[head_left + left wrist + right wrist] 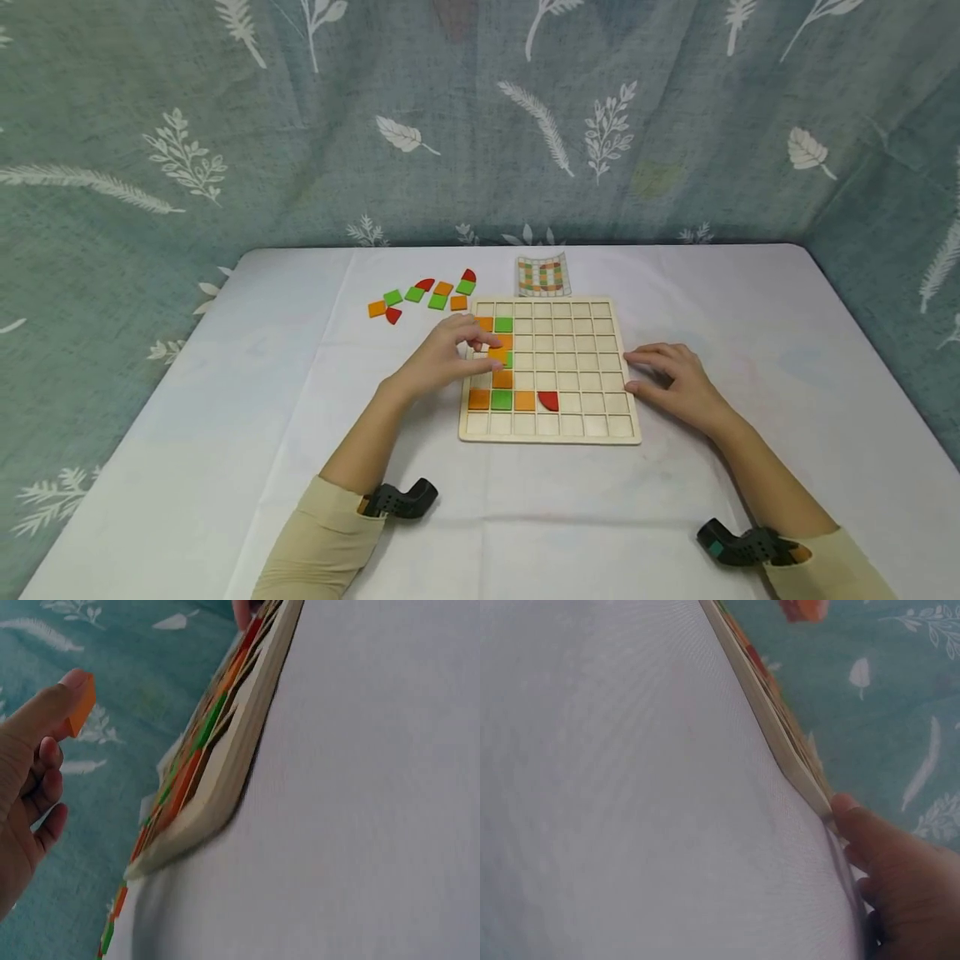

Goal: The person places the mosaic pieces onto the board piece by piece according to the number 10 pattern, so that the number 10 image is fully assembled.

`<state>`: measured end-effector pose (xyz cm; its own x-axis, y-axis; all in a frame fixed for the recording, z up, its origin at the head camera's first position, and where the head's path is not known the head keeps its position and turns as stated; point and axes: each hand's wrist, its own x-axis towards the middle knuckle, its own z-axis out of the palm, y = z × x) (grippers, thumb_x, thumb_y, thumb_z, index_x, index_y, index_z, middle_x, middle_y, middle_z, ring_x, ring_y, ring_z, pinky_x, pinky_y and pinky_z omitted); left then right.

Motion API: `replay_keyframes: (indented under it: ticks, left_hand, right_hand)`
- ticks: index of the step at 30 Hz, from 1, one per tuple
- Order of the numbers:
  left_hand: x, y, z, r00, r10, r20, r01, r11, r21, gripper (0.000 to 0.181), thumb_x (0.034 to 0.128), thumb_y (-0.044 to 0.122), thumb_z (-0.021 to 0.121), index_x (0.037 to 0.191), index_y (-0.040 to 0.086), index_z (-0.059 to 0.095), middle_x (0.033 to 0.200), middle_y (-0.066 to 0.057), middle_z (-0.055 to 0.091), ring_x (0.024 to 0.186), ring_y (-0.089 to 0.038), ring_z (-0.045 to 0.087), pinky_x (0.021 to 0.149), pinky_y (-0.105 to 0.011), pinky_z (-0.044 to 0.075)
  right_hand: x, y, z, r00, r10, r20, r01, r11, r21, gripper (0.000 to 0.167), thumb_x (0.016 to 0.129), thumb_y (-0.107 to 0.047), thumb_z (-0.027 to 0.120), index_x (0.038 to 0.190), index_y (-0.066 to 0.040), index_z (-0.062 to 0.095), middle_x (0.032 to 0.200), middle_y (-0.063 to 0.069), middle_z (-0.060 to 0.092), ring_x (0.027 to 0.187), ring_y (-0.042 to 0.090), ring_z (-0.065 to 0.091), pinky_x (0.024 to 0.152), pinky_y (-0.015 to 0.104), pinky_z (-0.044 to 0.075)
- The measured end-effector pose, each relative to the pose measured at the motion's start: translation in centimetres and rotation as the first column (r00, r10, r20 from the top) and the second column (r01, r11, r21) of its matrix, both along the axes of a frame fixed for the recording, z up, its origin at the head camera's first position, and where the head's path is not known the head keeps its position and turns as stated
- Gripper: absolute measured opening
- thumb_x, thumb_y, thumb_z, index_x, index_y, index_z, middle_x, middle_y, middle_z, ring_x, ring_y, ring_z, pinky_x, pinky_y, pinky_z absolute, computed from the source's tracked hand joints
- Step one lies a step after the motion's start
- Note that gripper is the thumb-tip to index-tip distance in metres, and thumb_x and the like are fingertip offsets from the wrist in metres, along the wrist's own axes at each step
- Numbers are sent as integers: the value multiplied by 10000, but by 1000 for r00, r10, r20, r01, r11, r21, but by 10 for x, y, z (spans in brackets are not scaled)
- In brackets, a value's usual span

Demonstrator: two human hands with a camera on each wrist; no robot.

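Note:
Over the left part of a wooden grid board point(573, 362), my left hand point(442, 357) pinches an orange square tile point(82, 706) between thumb and fingers. The tile is raised above the board. At the board's right edge rests my right hand point(678, 385), thumb and fingertips touching the rim. Green and orange squares sit in the left columns, among them a green tile point(503, 324) near the top. Along a lower row lie orange and green squares and a red quarter-circle piece point(548, 402). My left hand hides some cells on the left side.
Several loose orange, green and red pieces point(437, 301) lie left of the board's far corner. A printed pattern card point(543, 276) lies just behind the board. A white cloth point(555, 517) covers the table, and a leaf-patterned curtain point(480, 125) hangs behind it.

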<state>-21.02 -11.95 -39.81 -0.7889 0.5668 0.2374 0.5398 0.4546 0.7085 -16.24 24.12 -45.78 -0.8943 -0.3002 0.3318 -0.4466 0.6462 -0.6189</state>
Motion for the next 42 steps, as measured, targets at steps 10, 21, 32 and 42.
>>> replay_keyframes:
  ticks: [10,21,32,42]
  left_hand:
    - [11,51,-1,998,-47,-52,48,999,22,241,775,229,784,973,110,714,786,12,542,810,-219,499,712,-261,385]
    - [29,82,-17,1000,-21,-11,20,995,-102,257,786,327,765,973,158,716,765,81,508,795,-98,446,761,-265,347]
    - [37,88,-35,994,-28,-102,2,968,-252,314,775,434,747,982,200,715,770,118,505,797,-57,453,876,-316,317]
    - [39,88,-43,979,-16,-205,-39,965,-259,355,742,489,750,970,220,714,808,107,522,836,-75,462,942,-363,326]
  right_hand:
    - [0,1,-1,1000,13,-6,-13,1000,-17,420,755,-138,780,1143,-30,663,1150,160,608,1060,291,456,896,481,282]
    - [2,6,0,1000,-9,-19,9,1000,4,415,759,-142,779,1143,-34,665,1151,157,608,1057,288,455,889,482,287]
    - [3,4,-5,1000,2,-30,-2,1000,-11,412,751,-130,783,1134,-32,667,1149,156,614,1050,269,457,878,466,289]
    - [1,3,-1,1000,6,-19,-6,1000,2,406,777,-161,769,1150,-39,664,1155,148,611,1056,284,458,878,473,288]
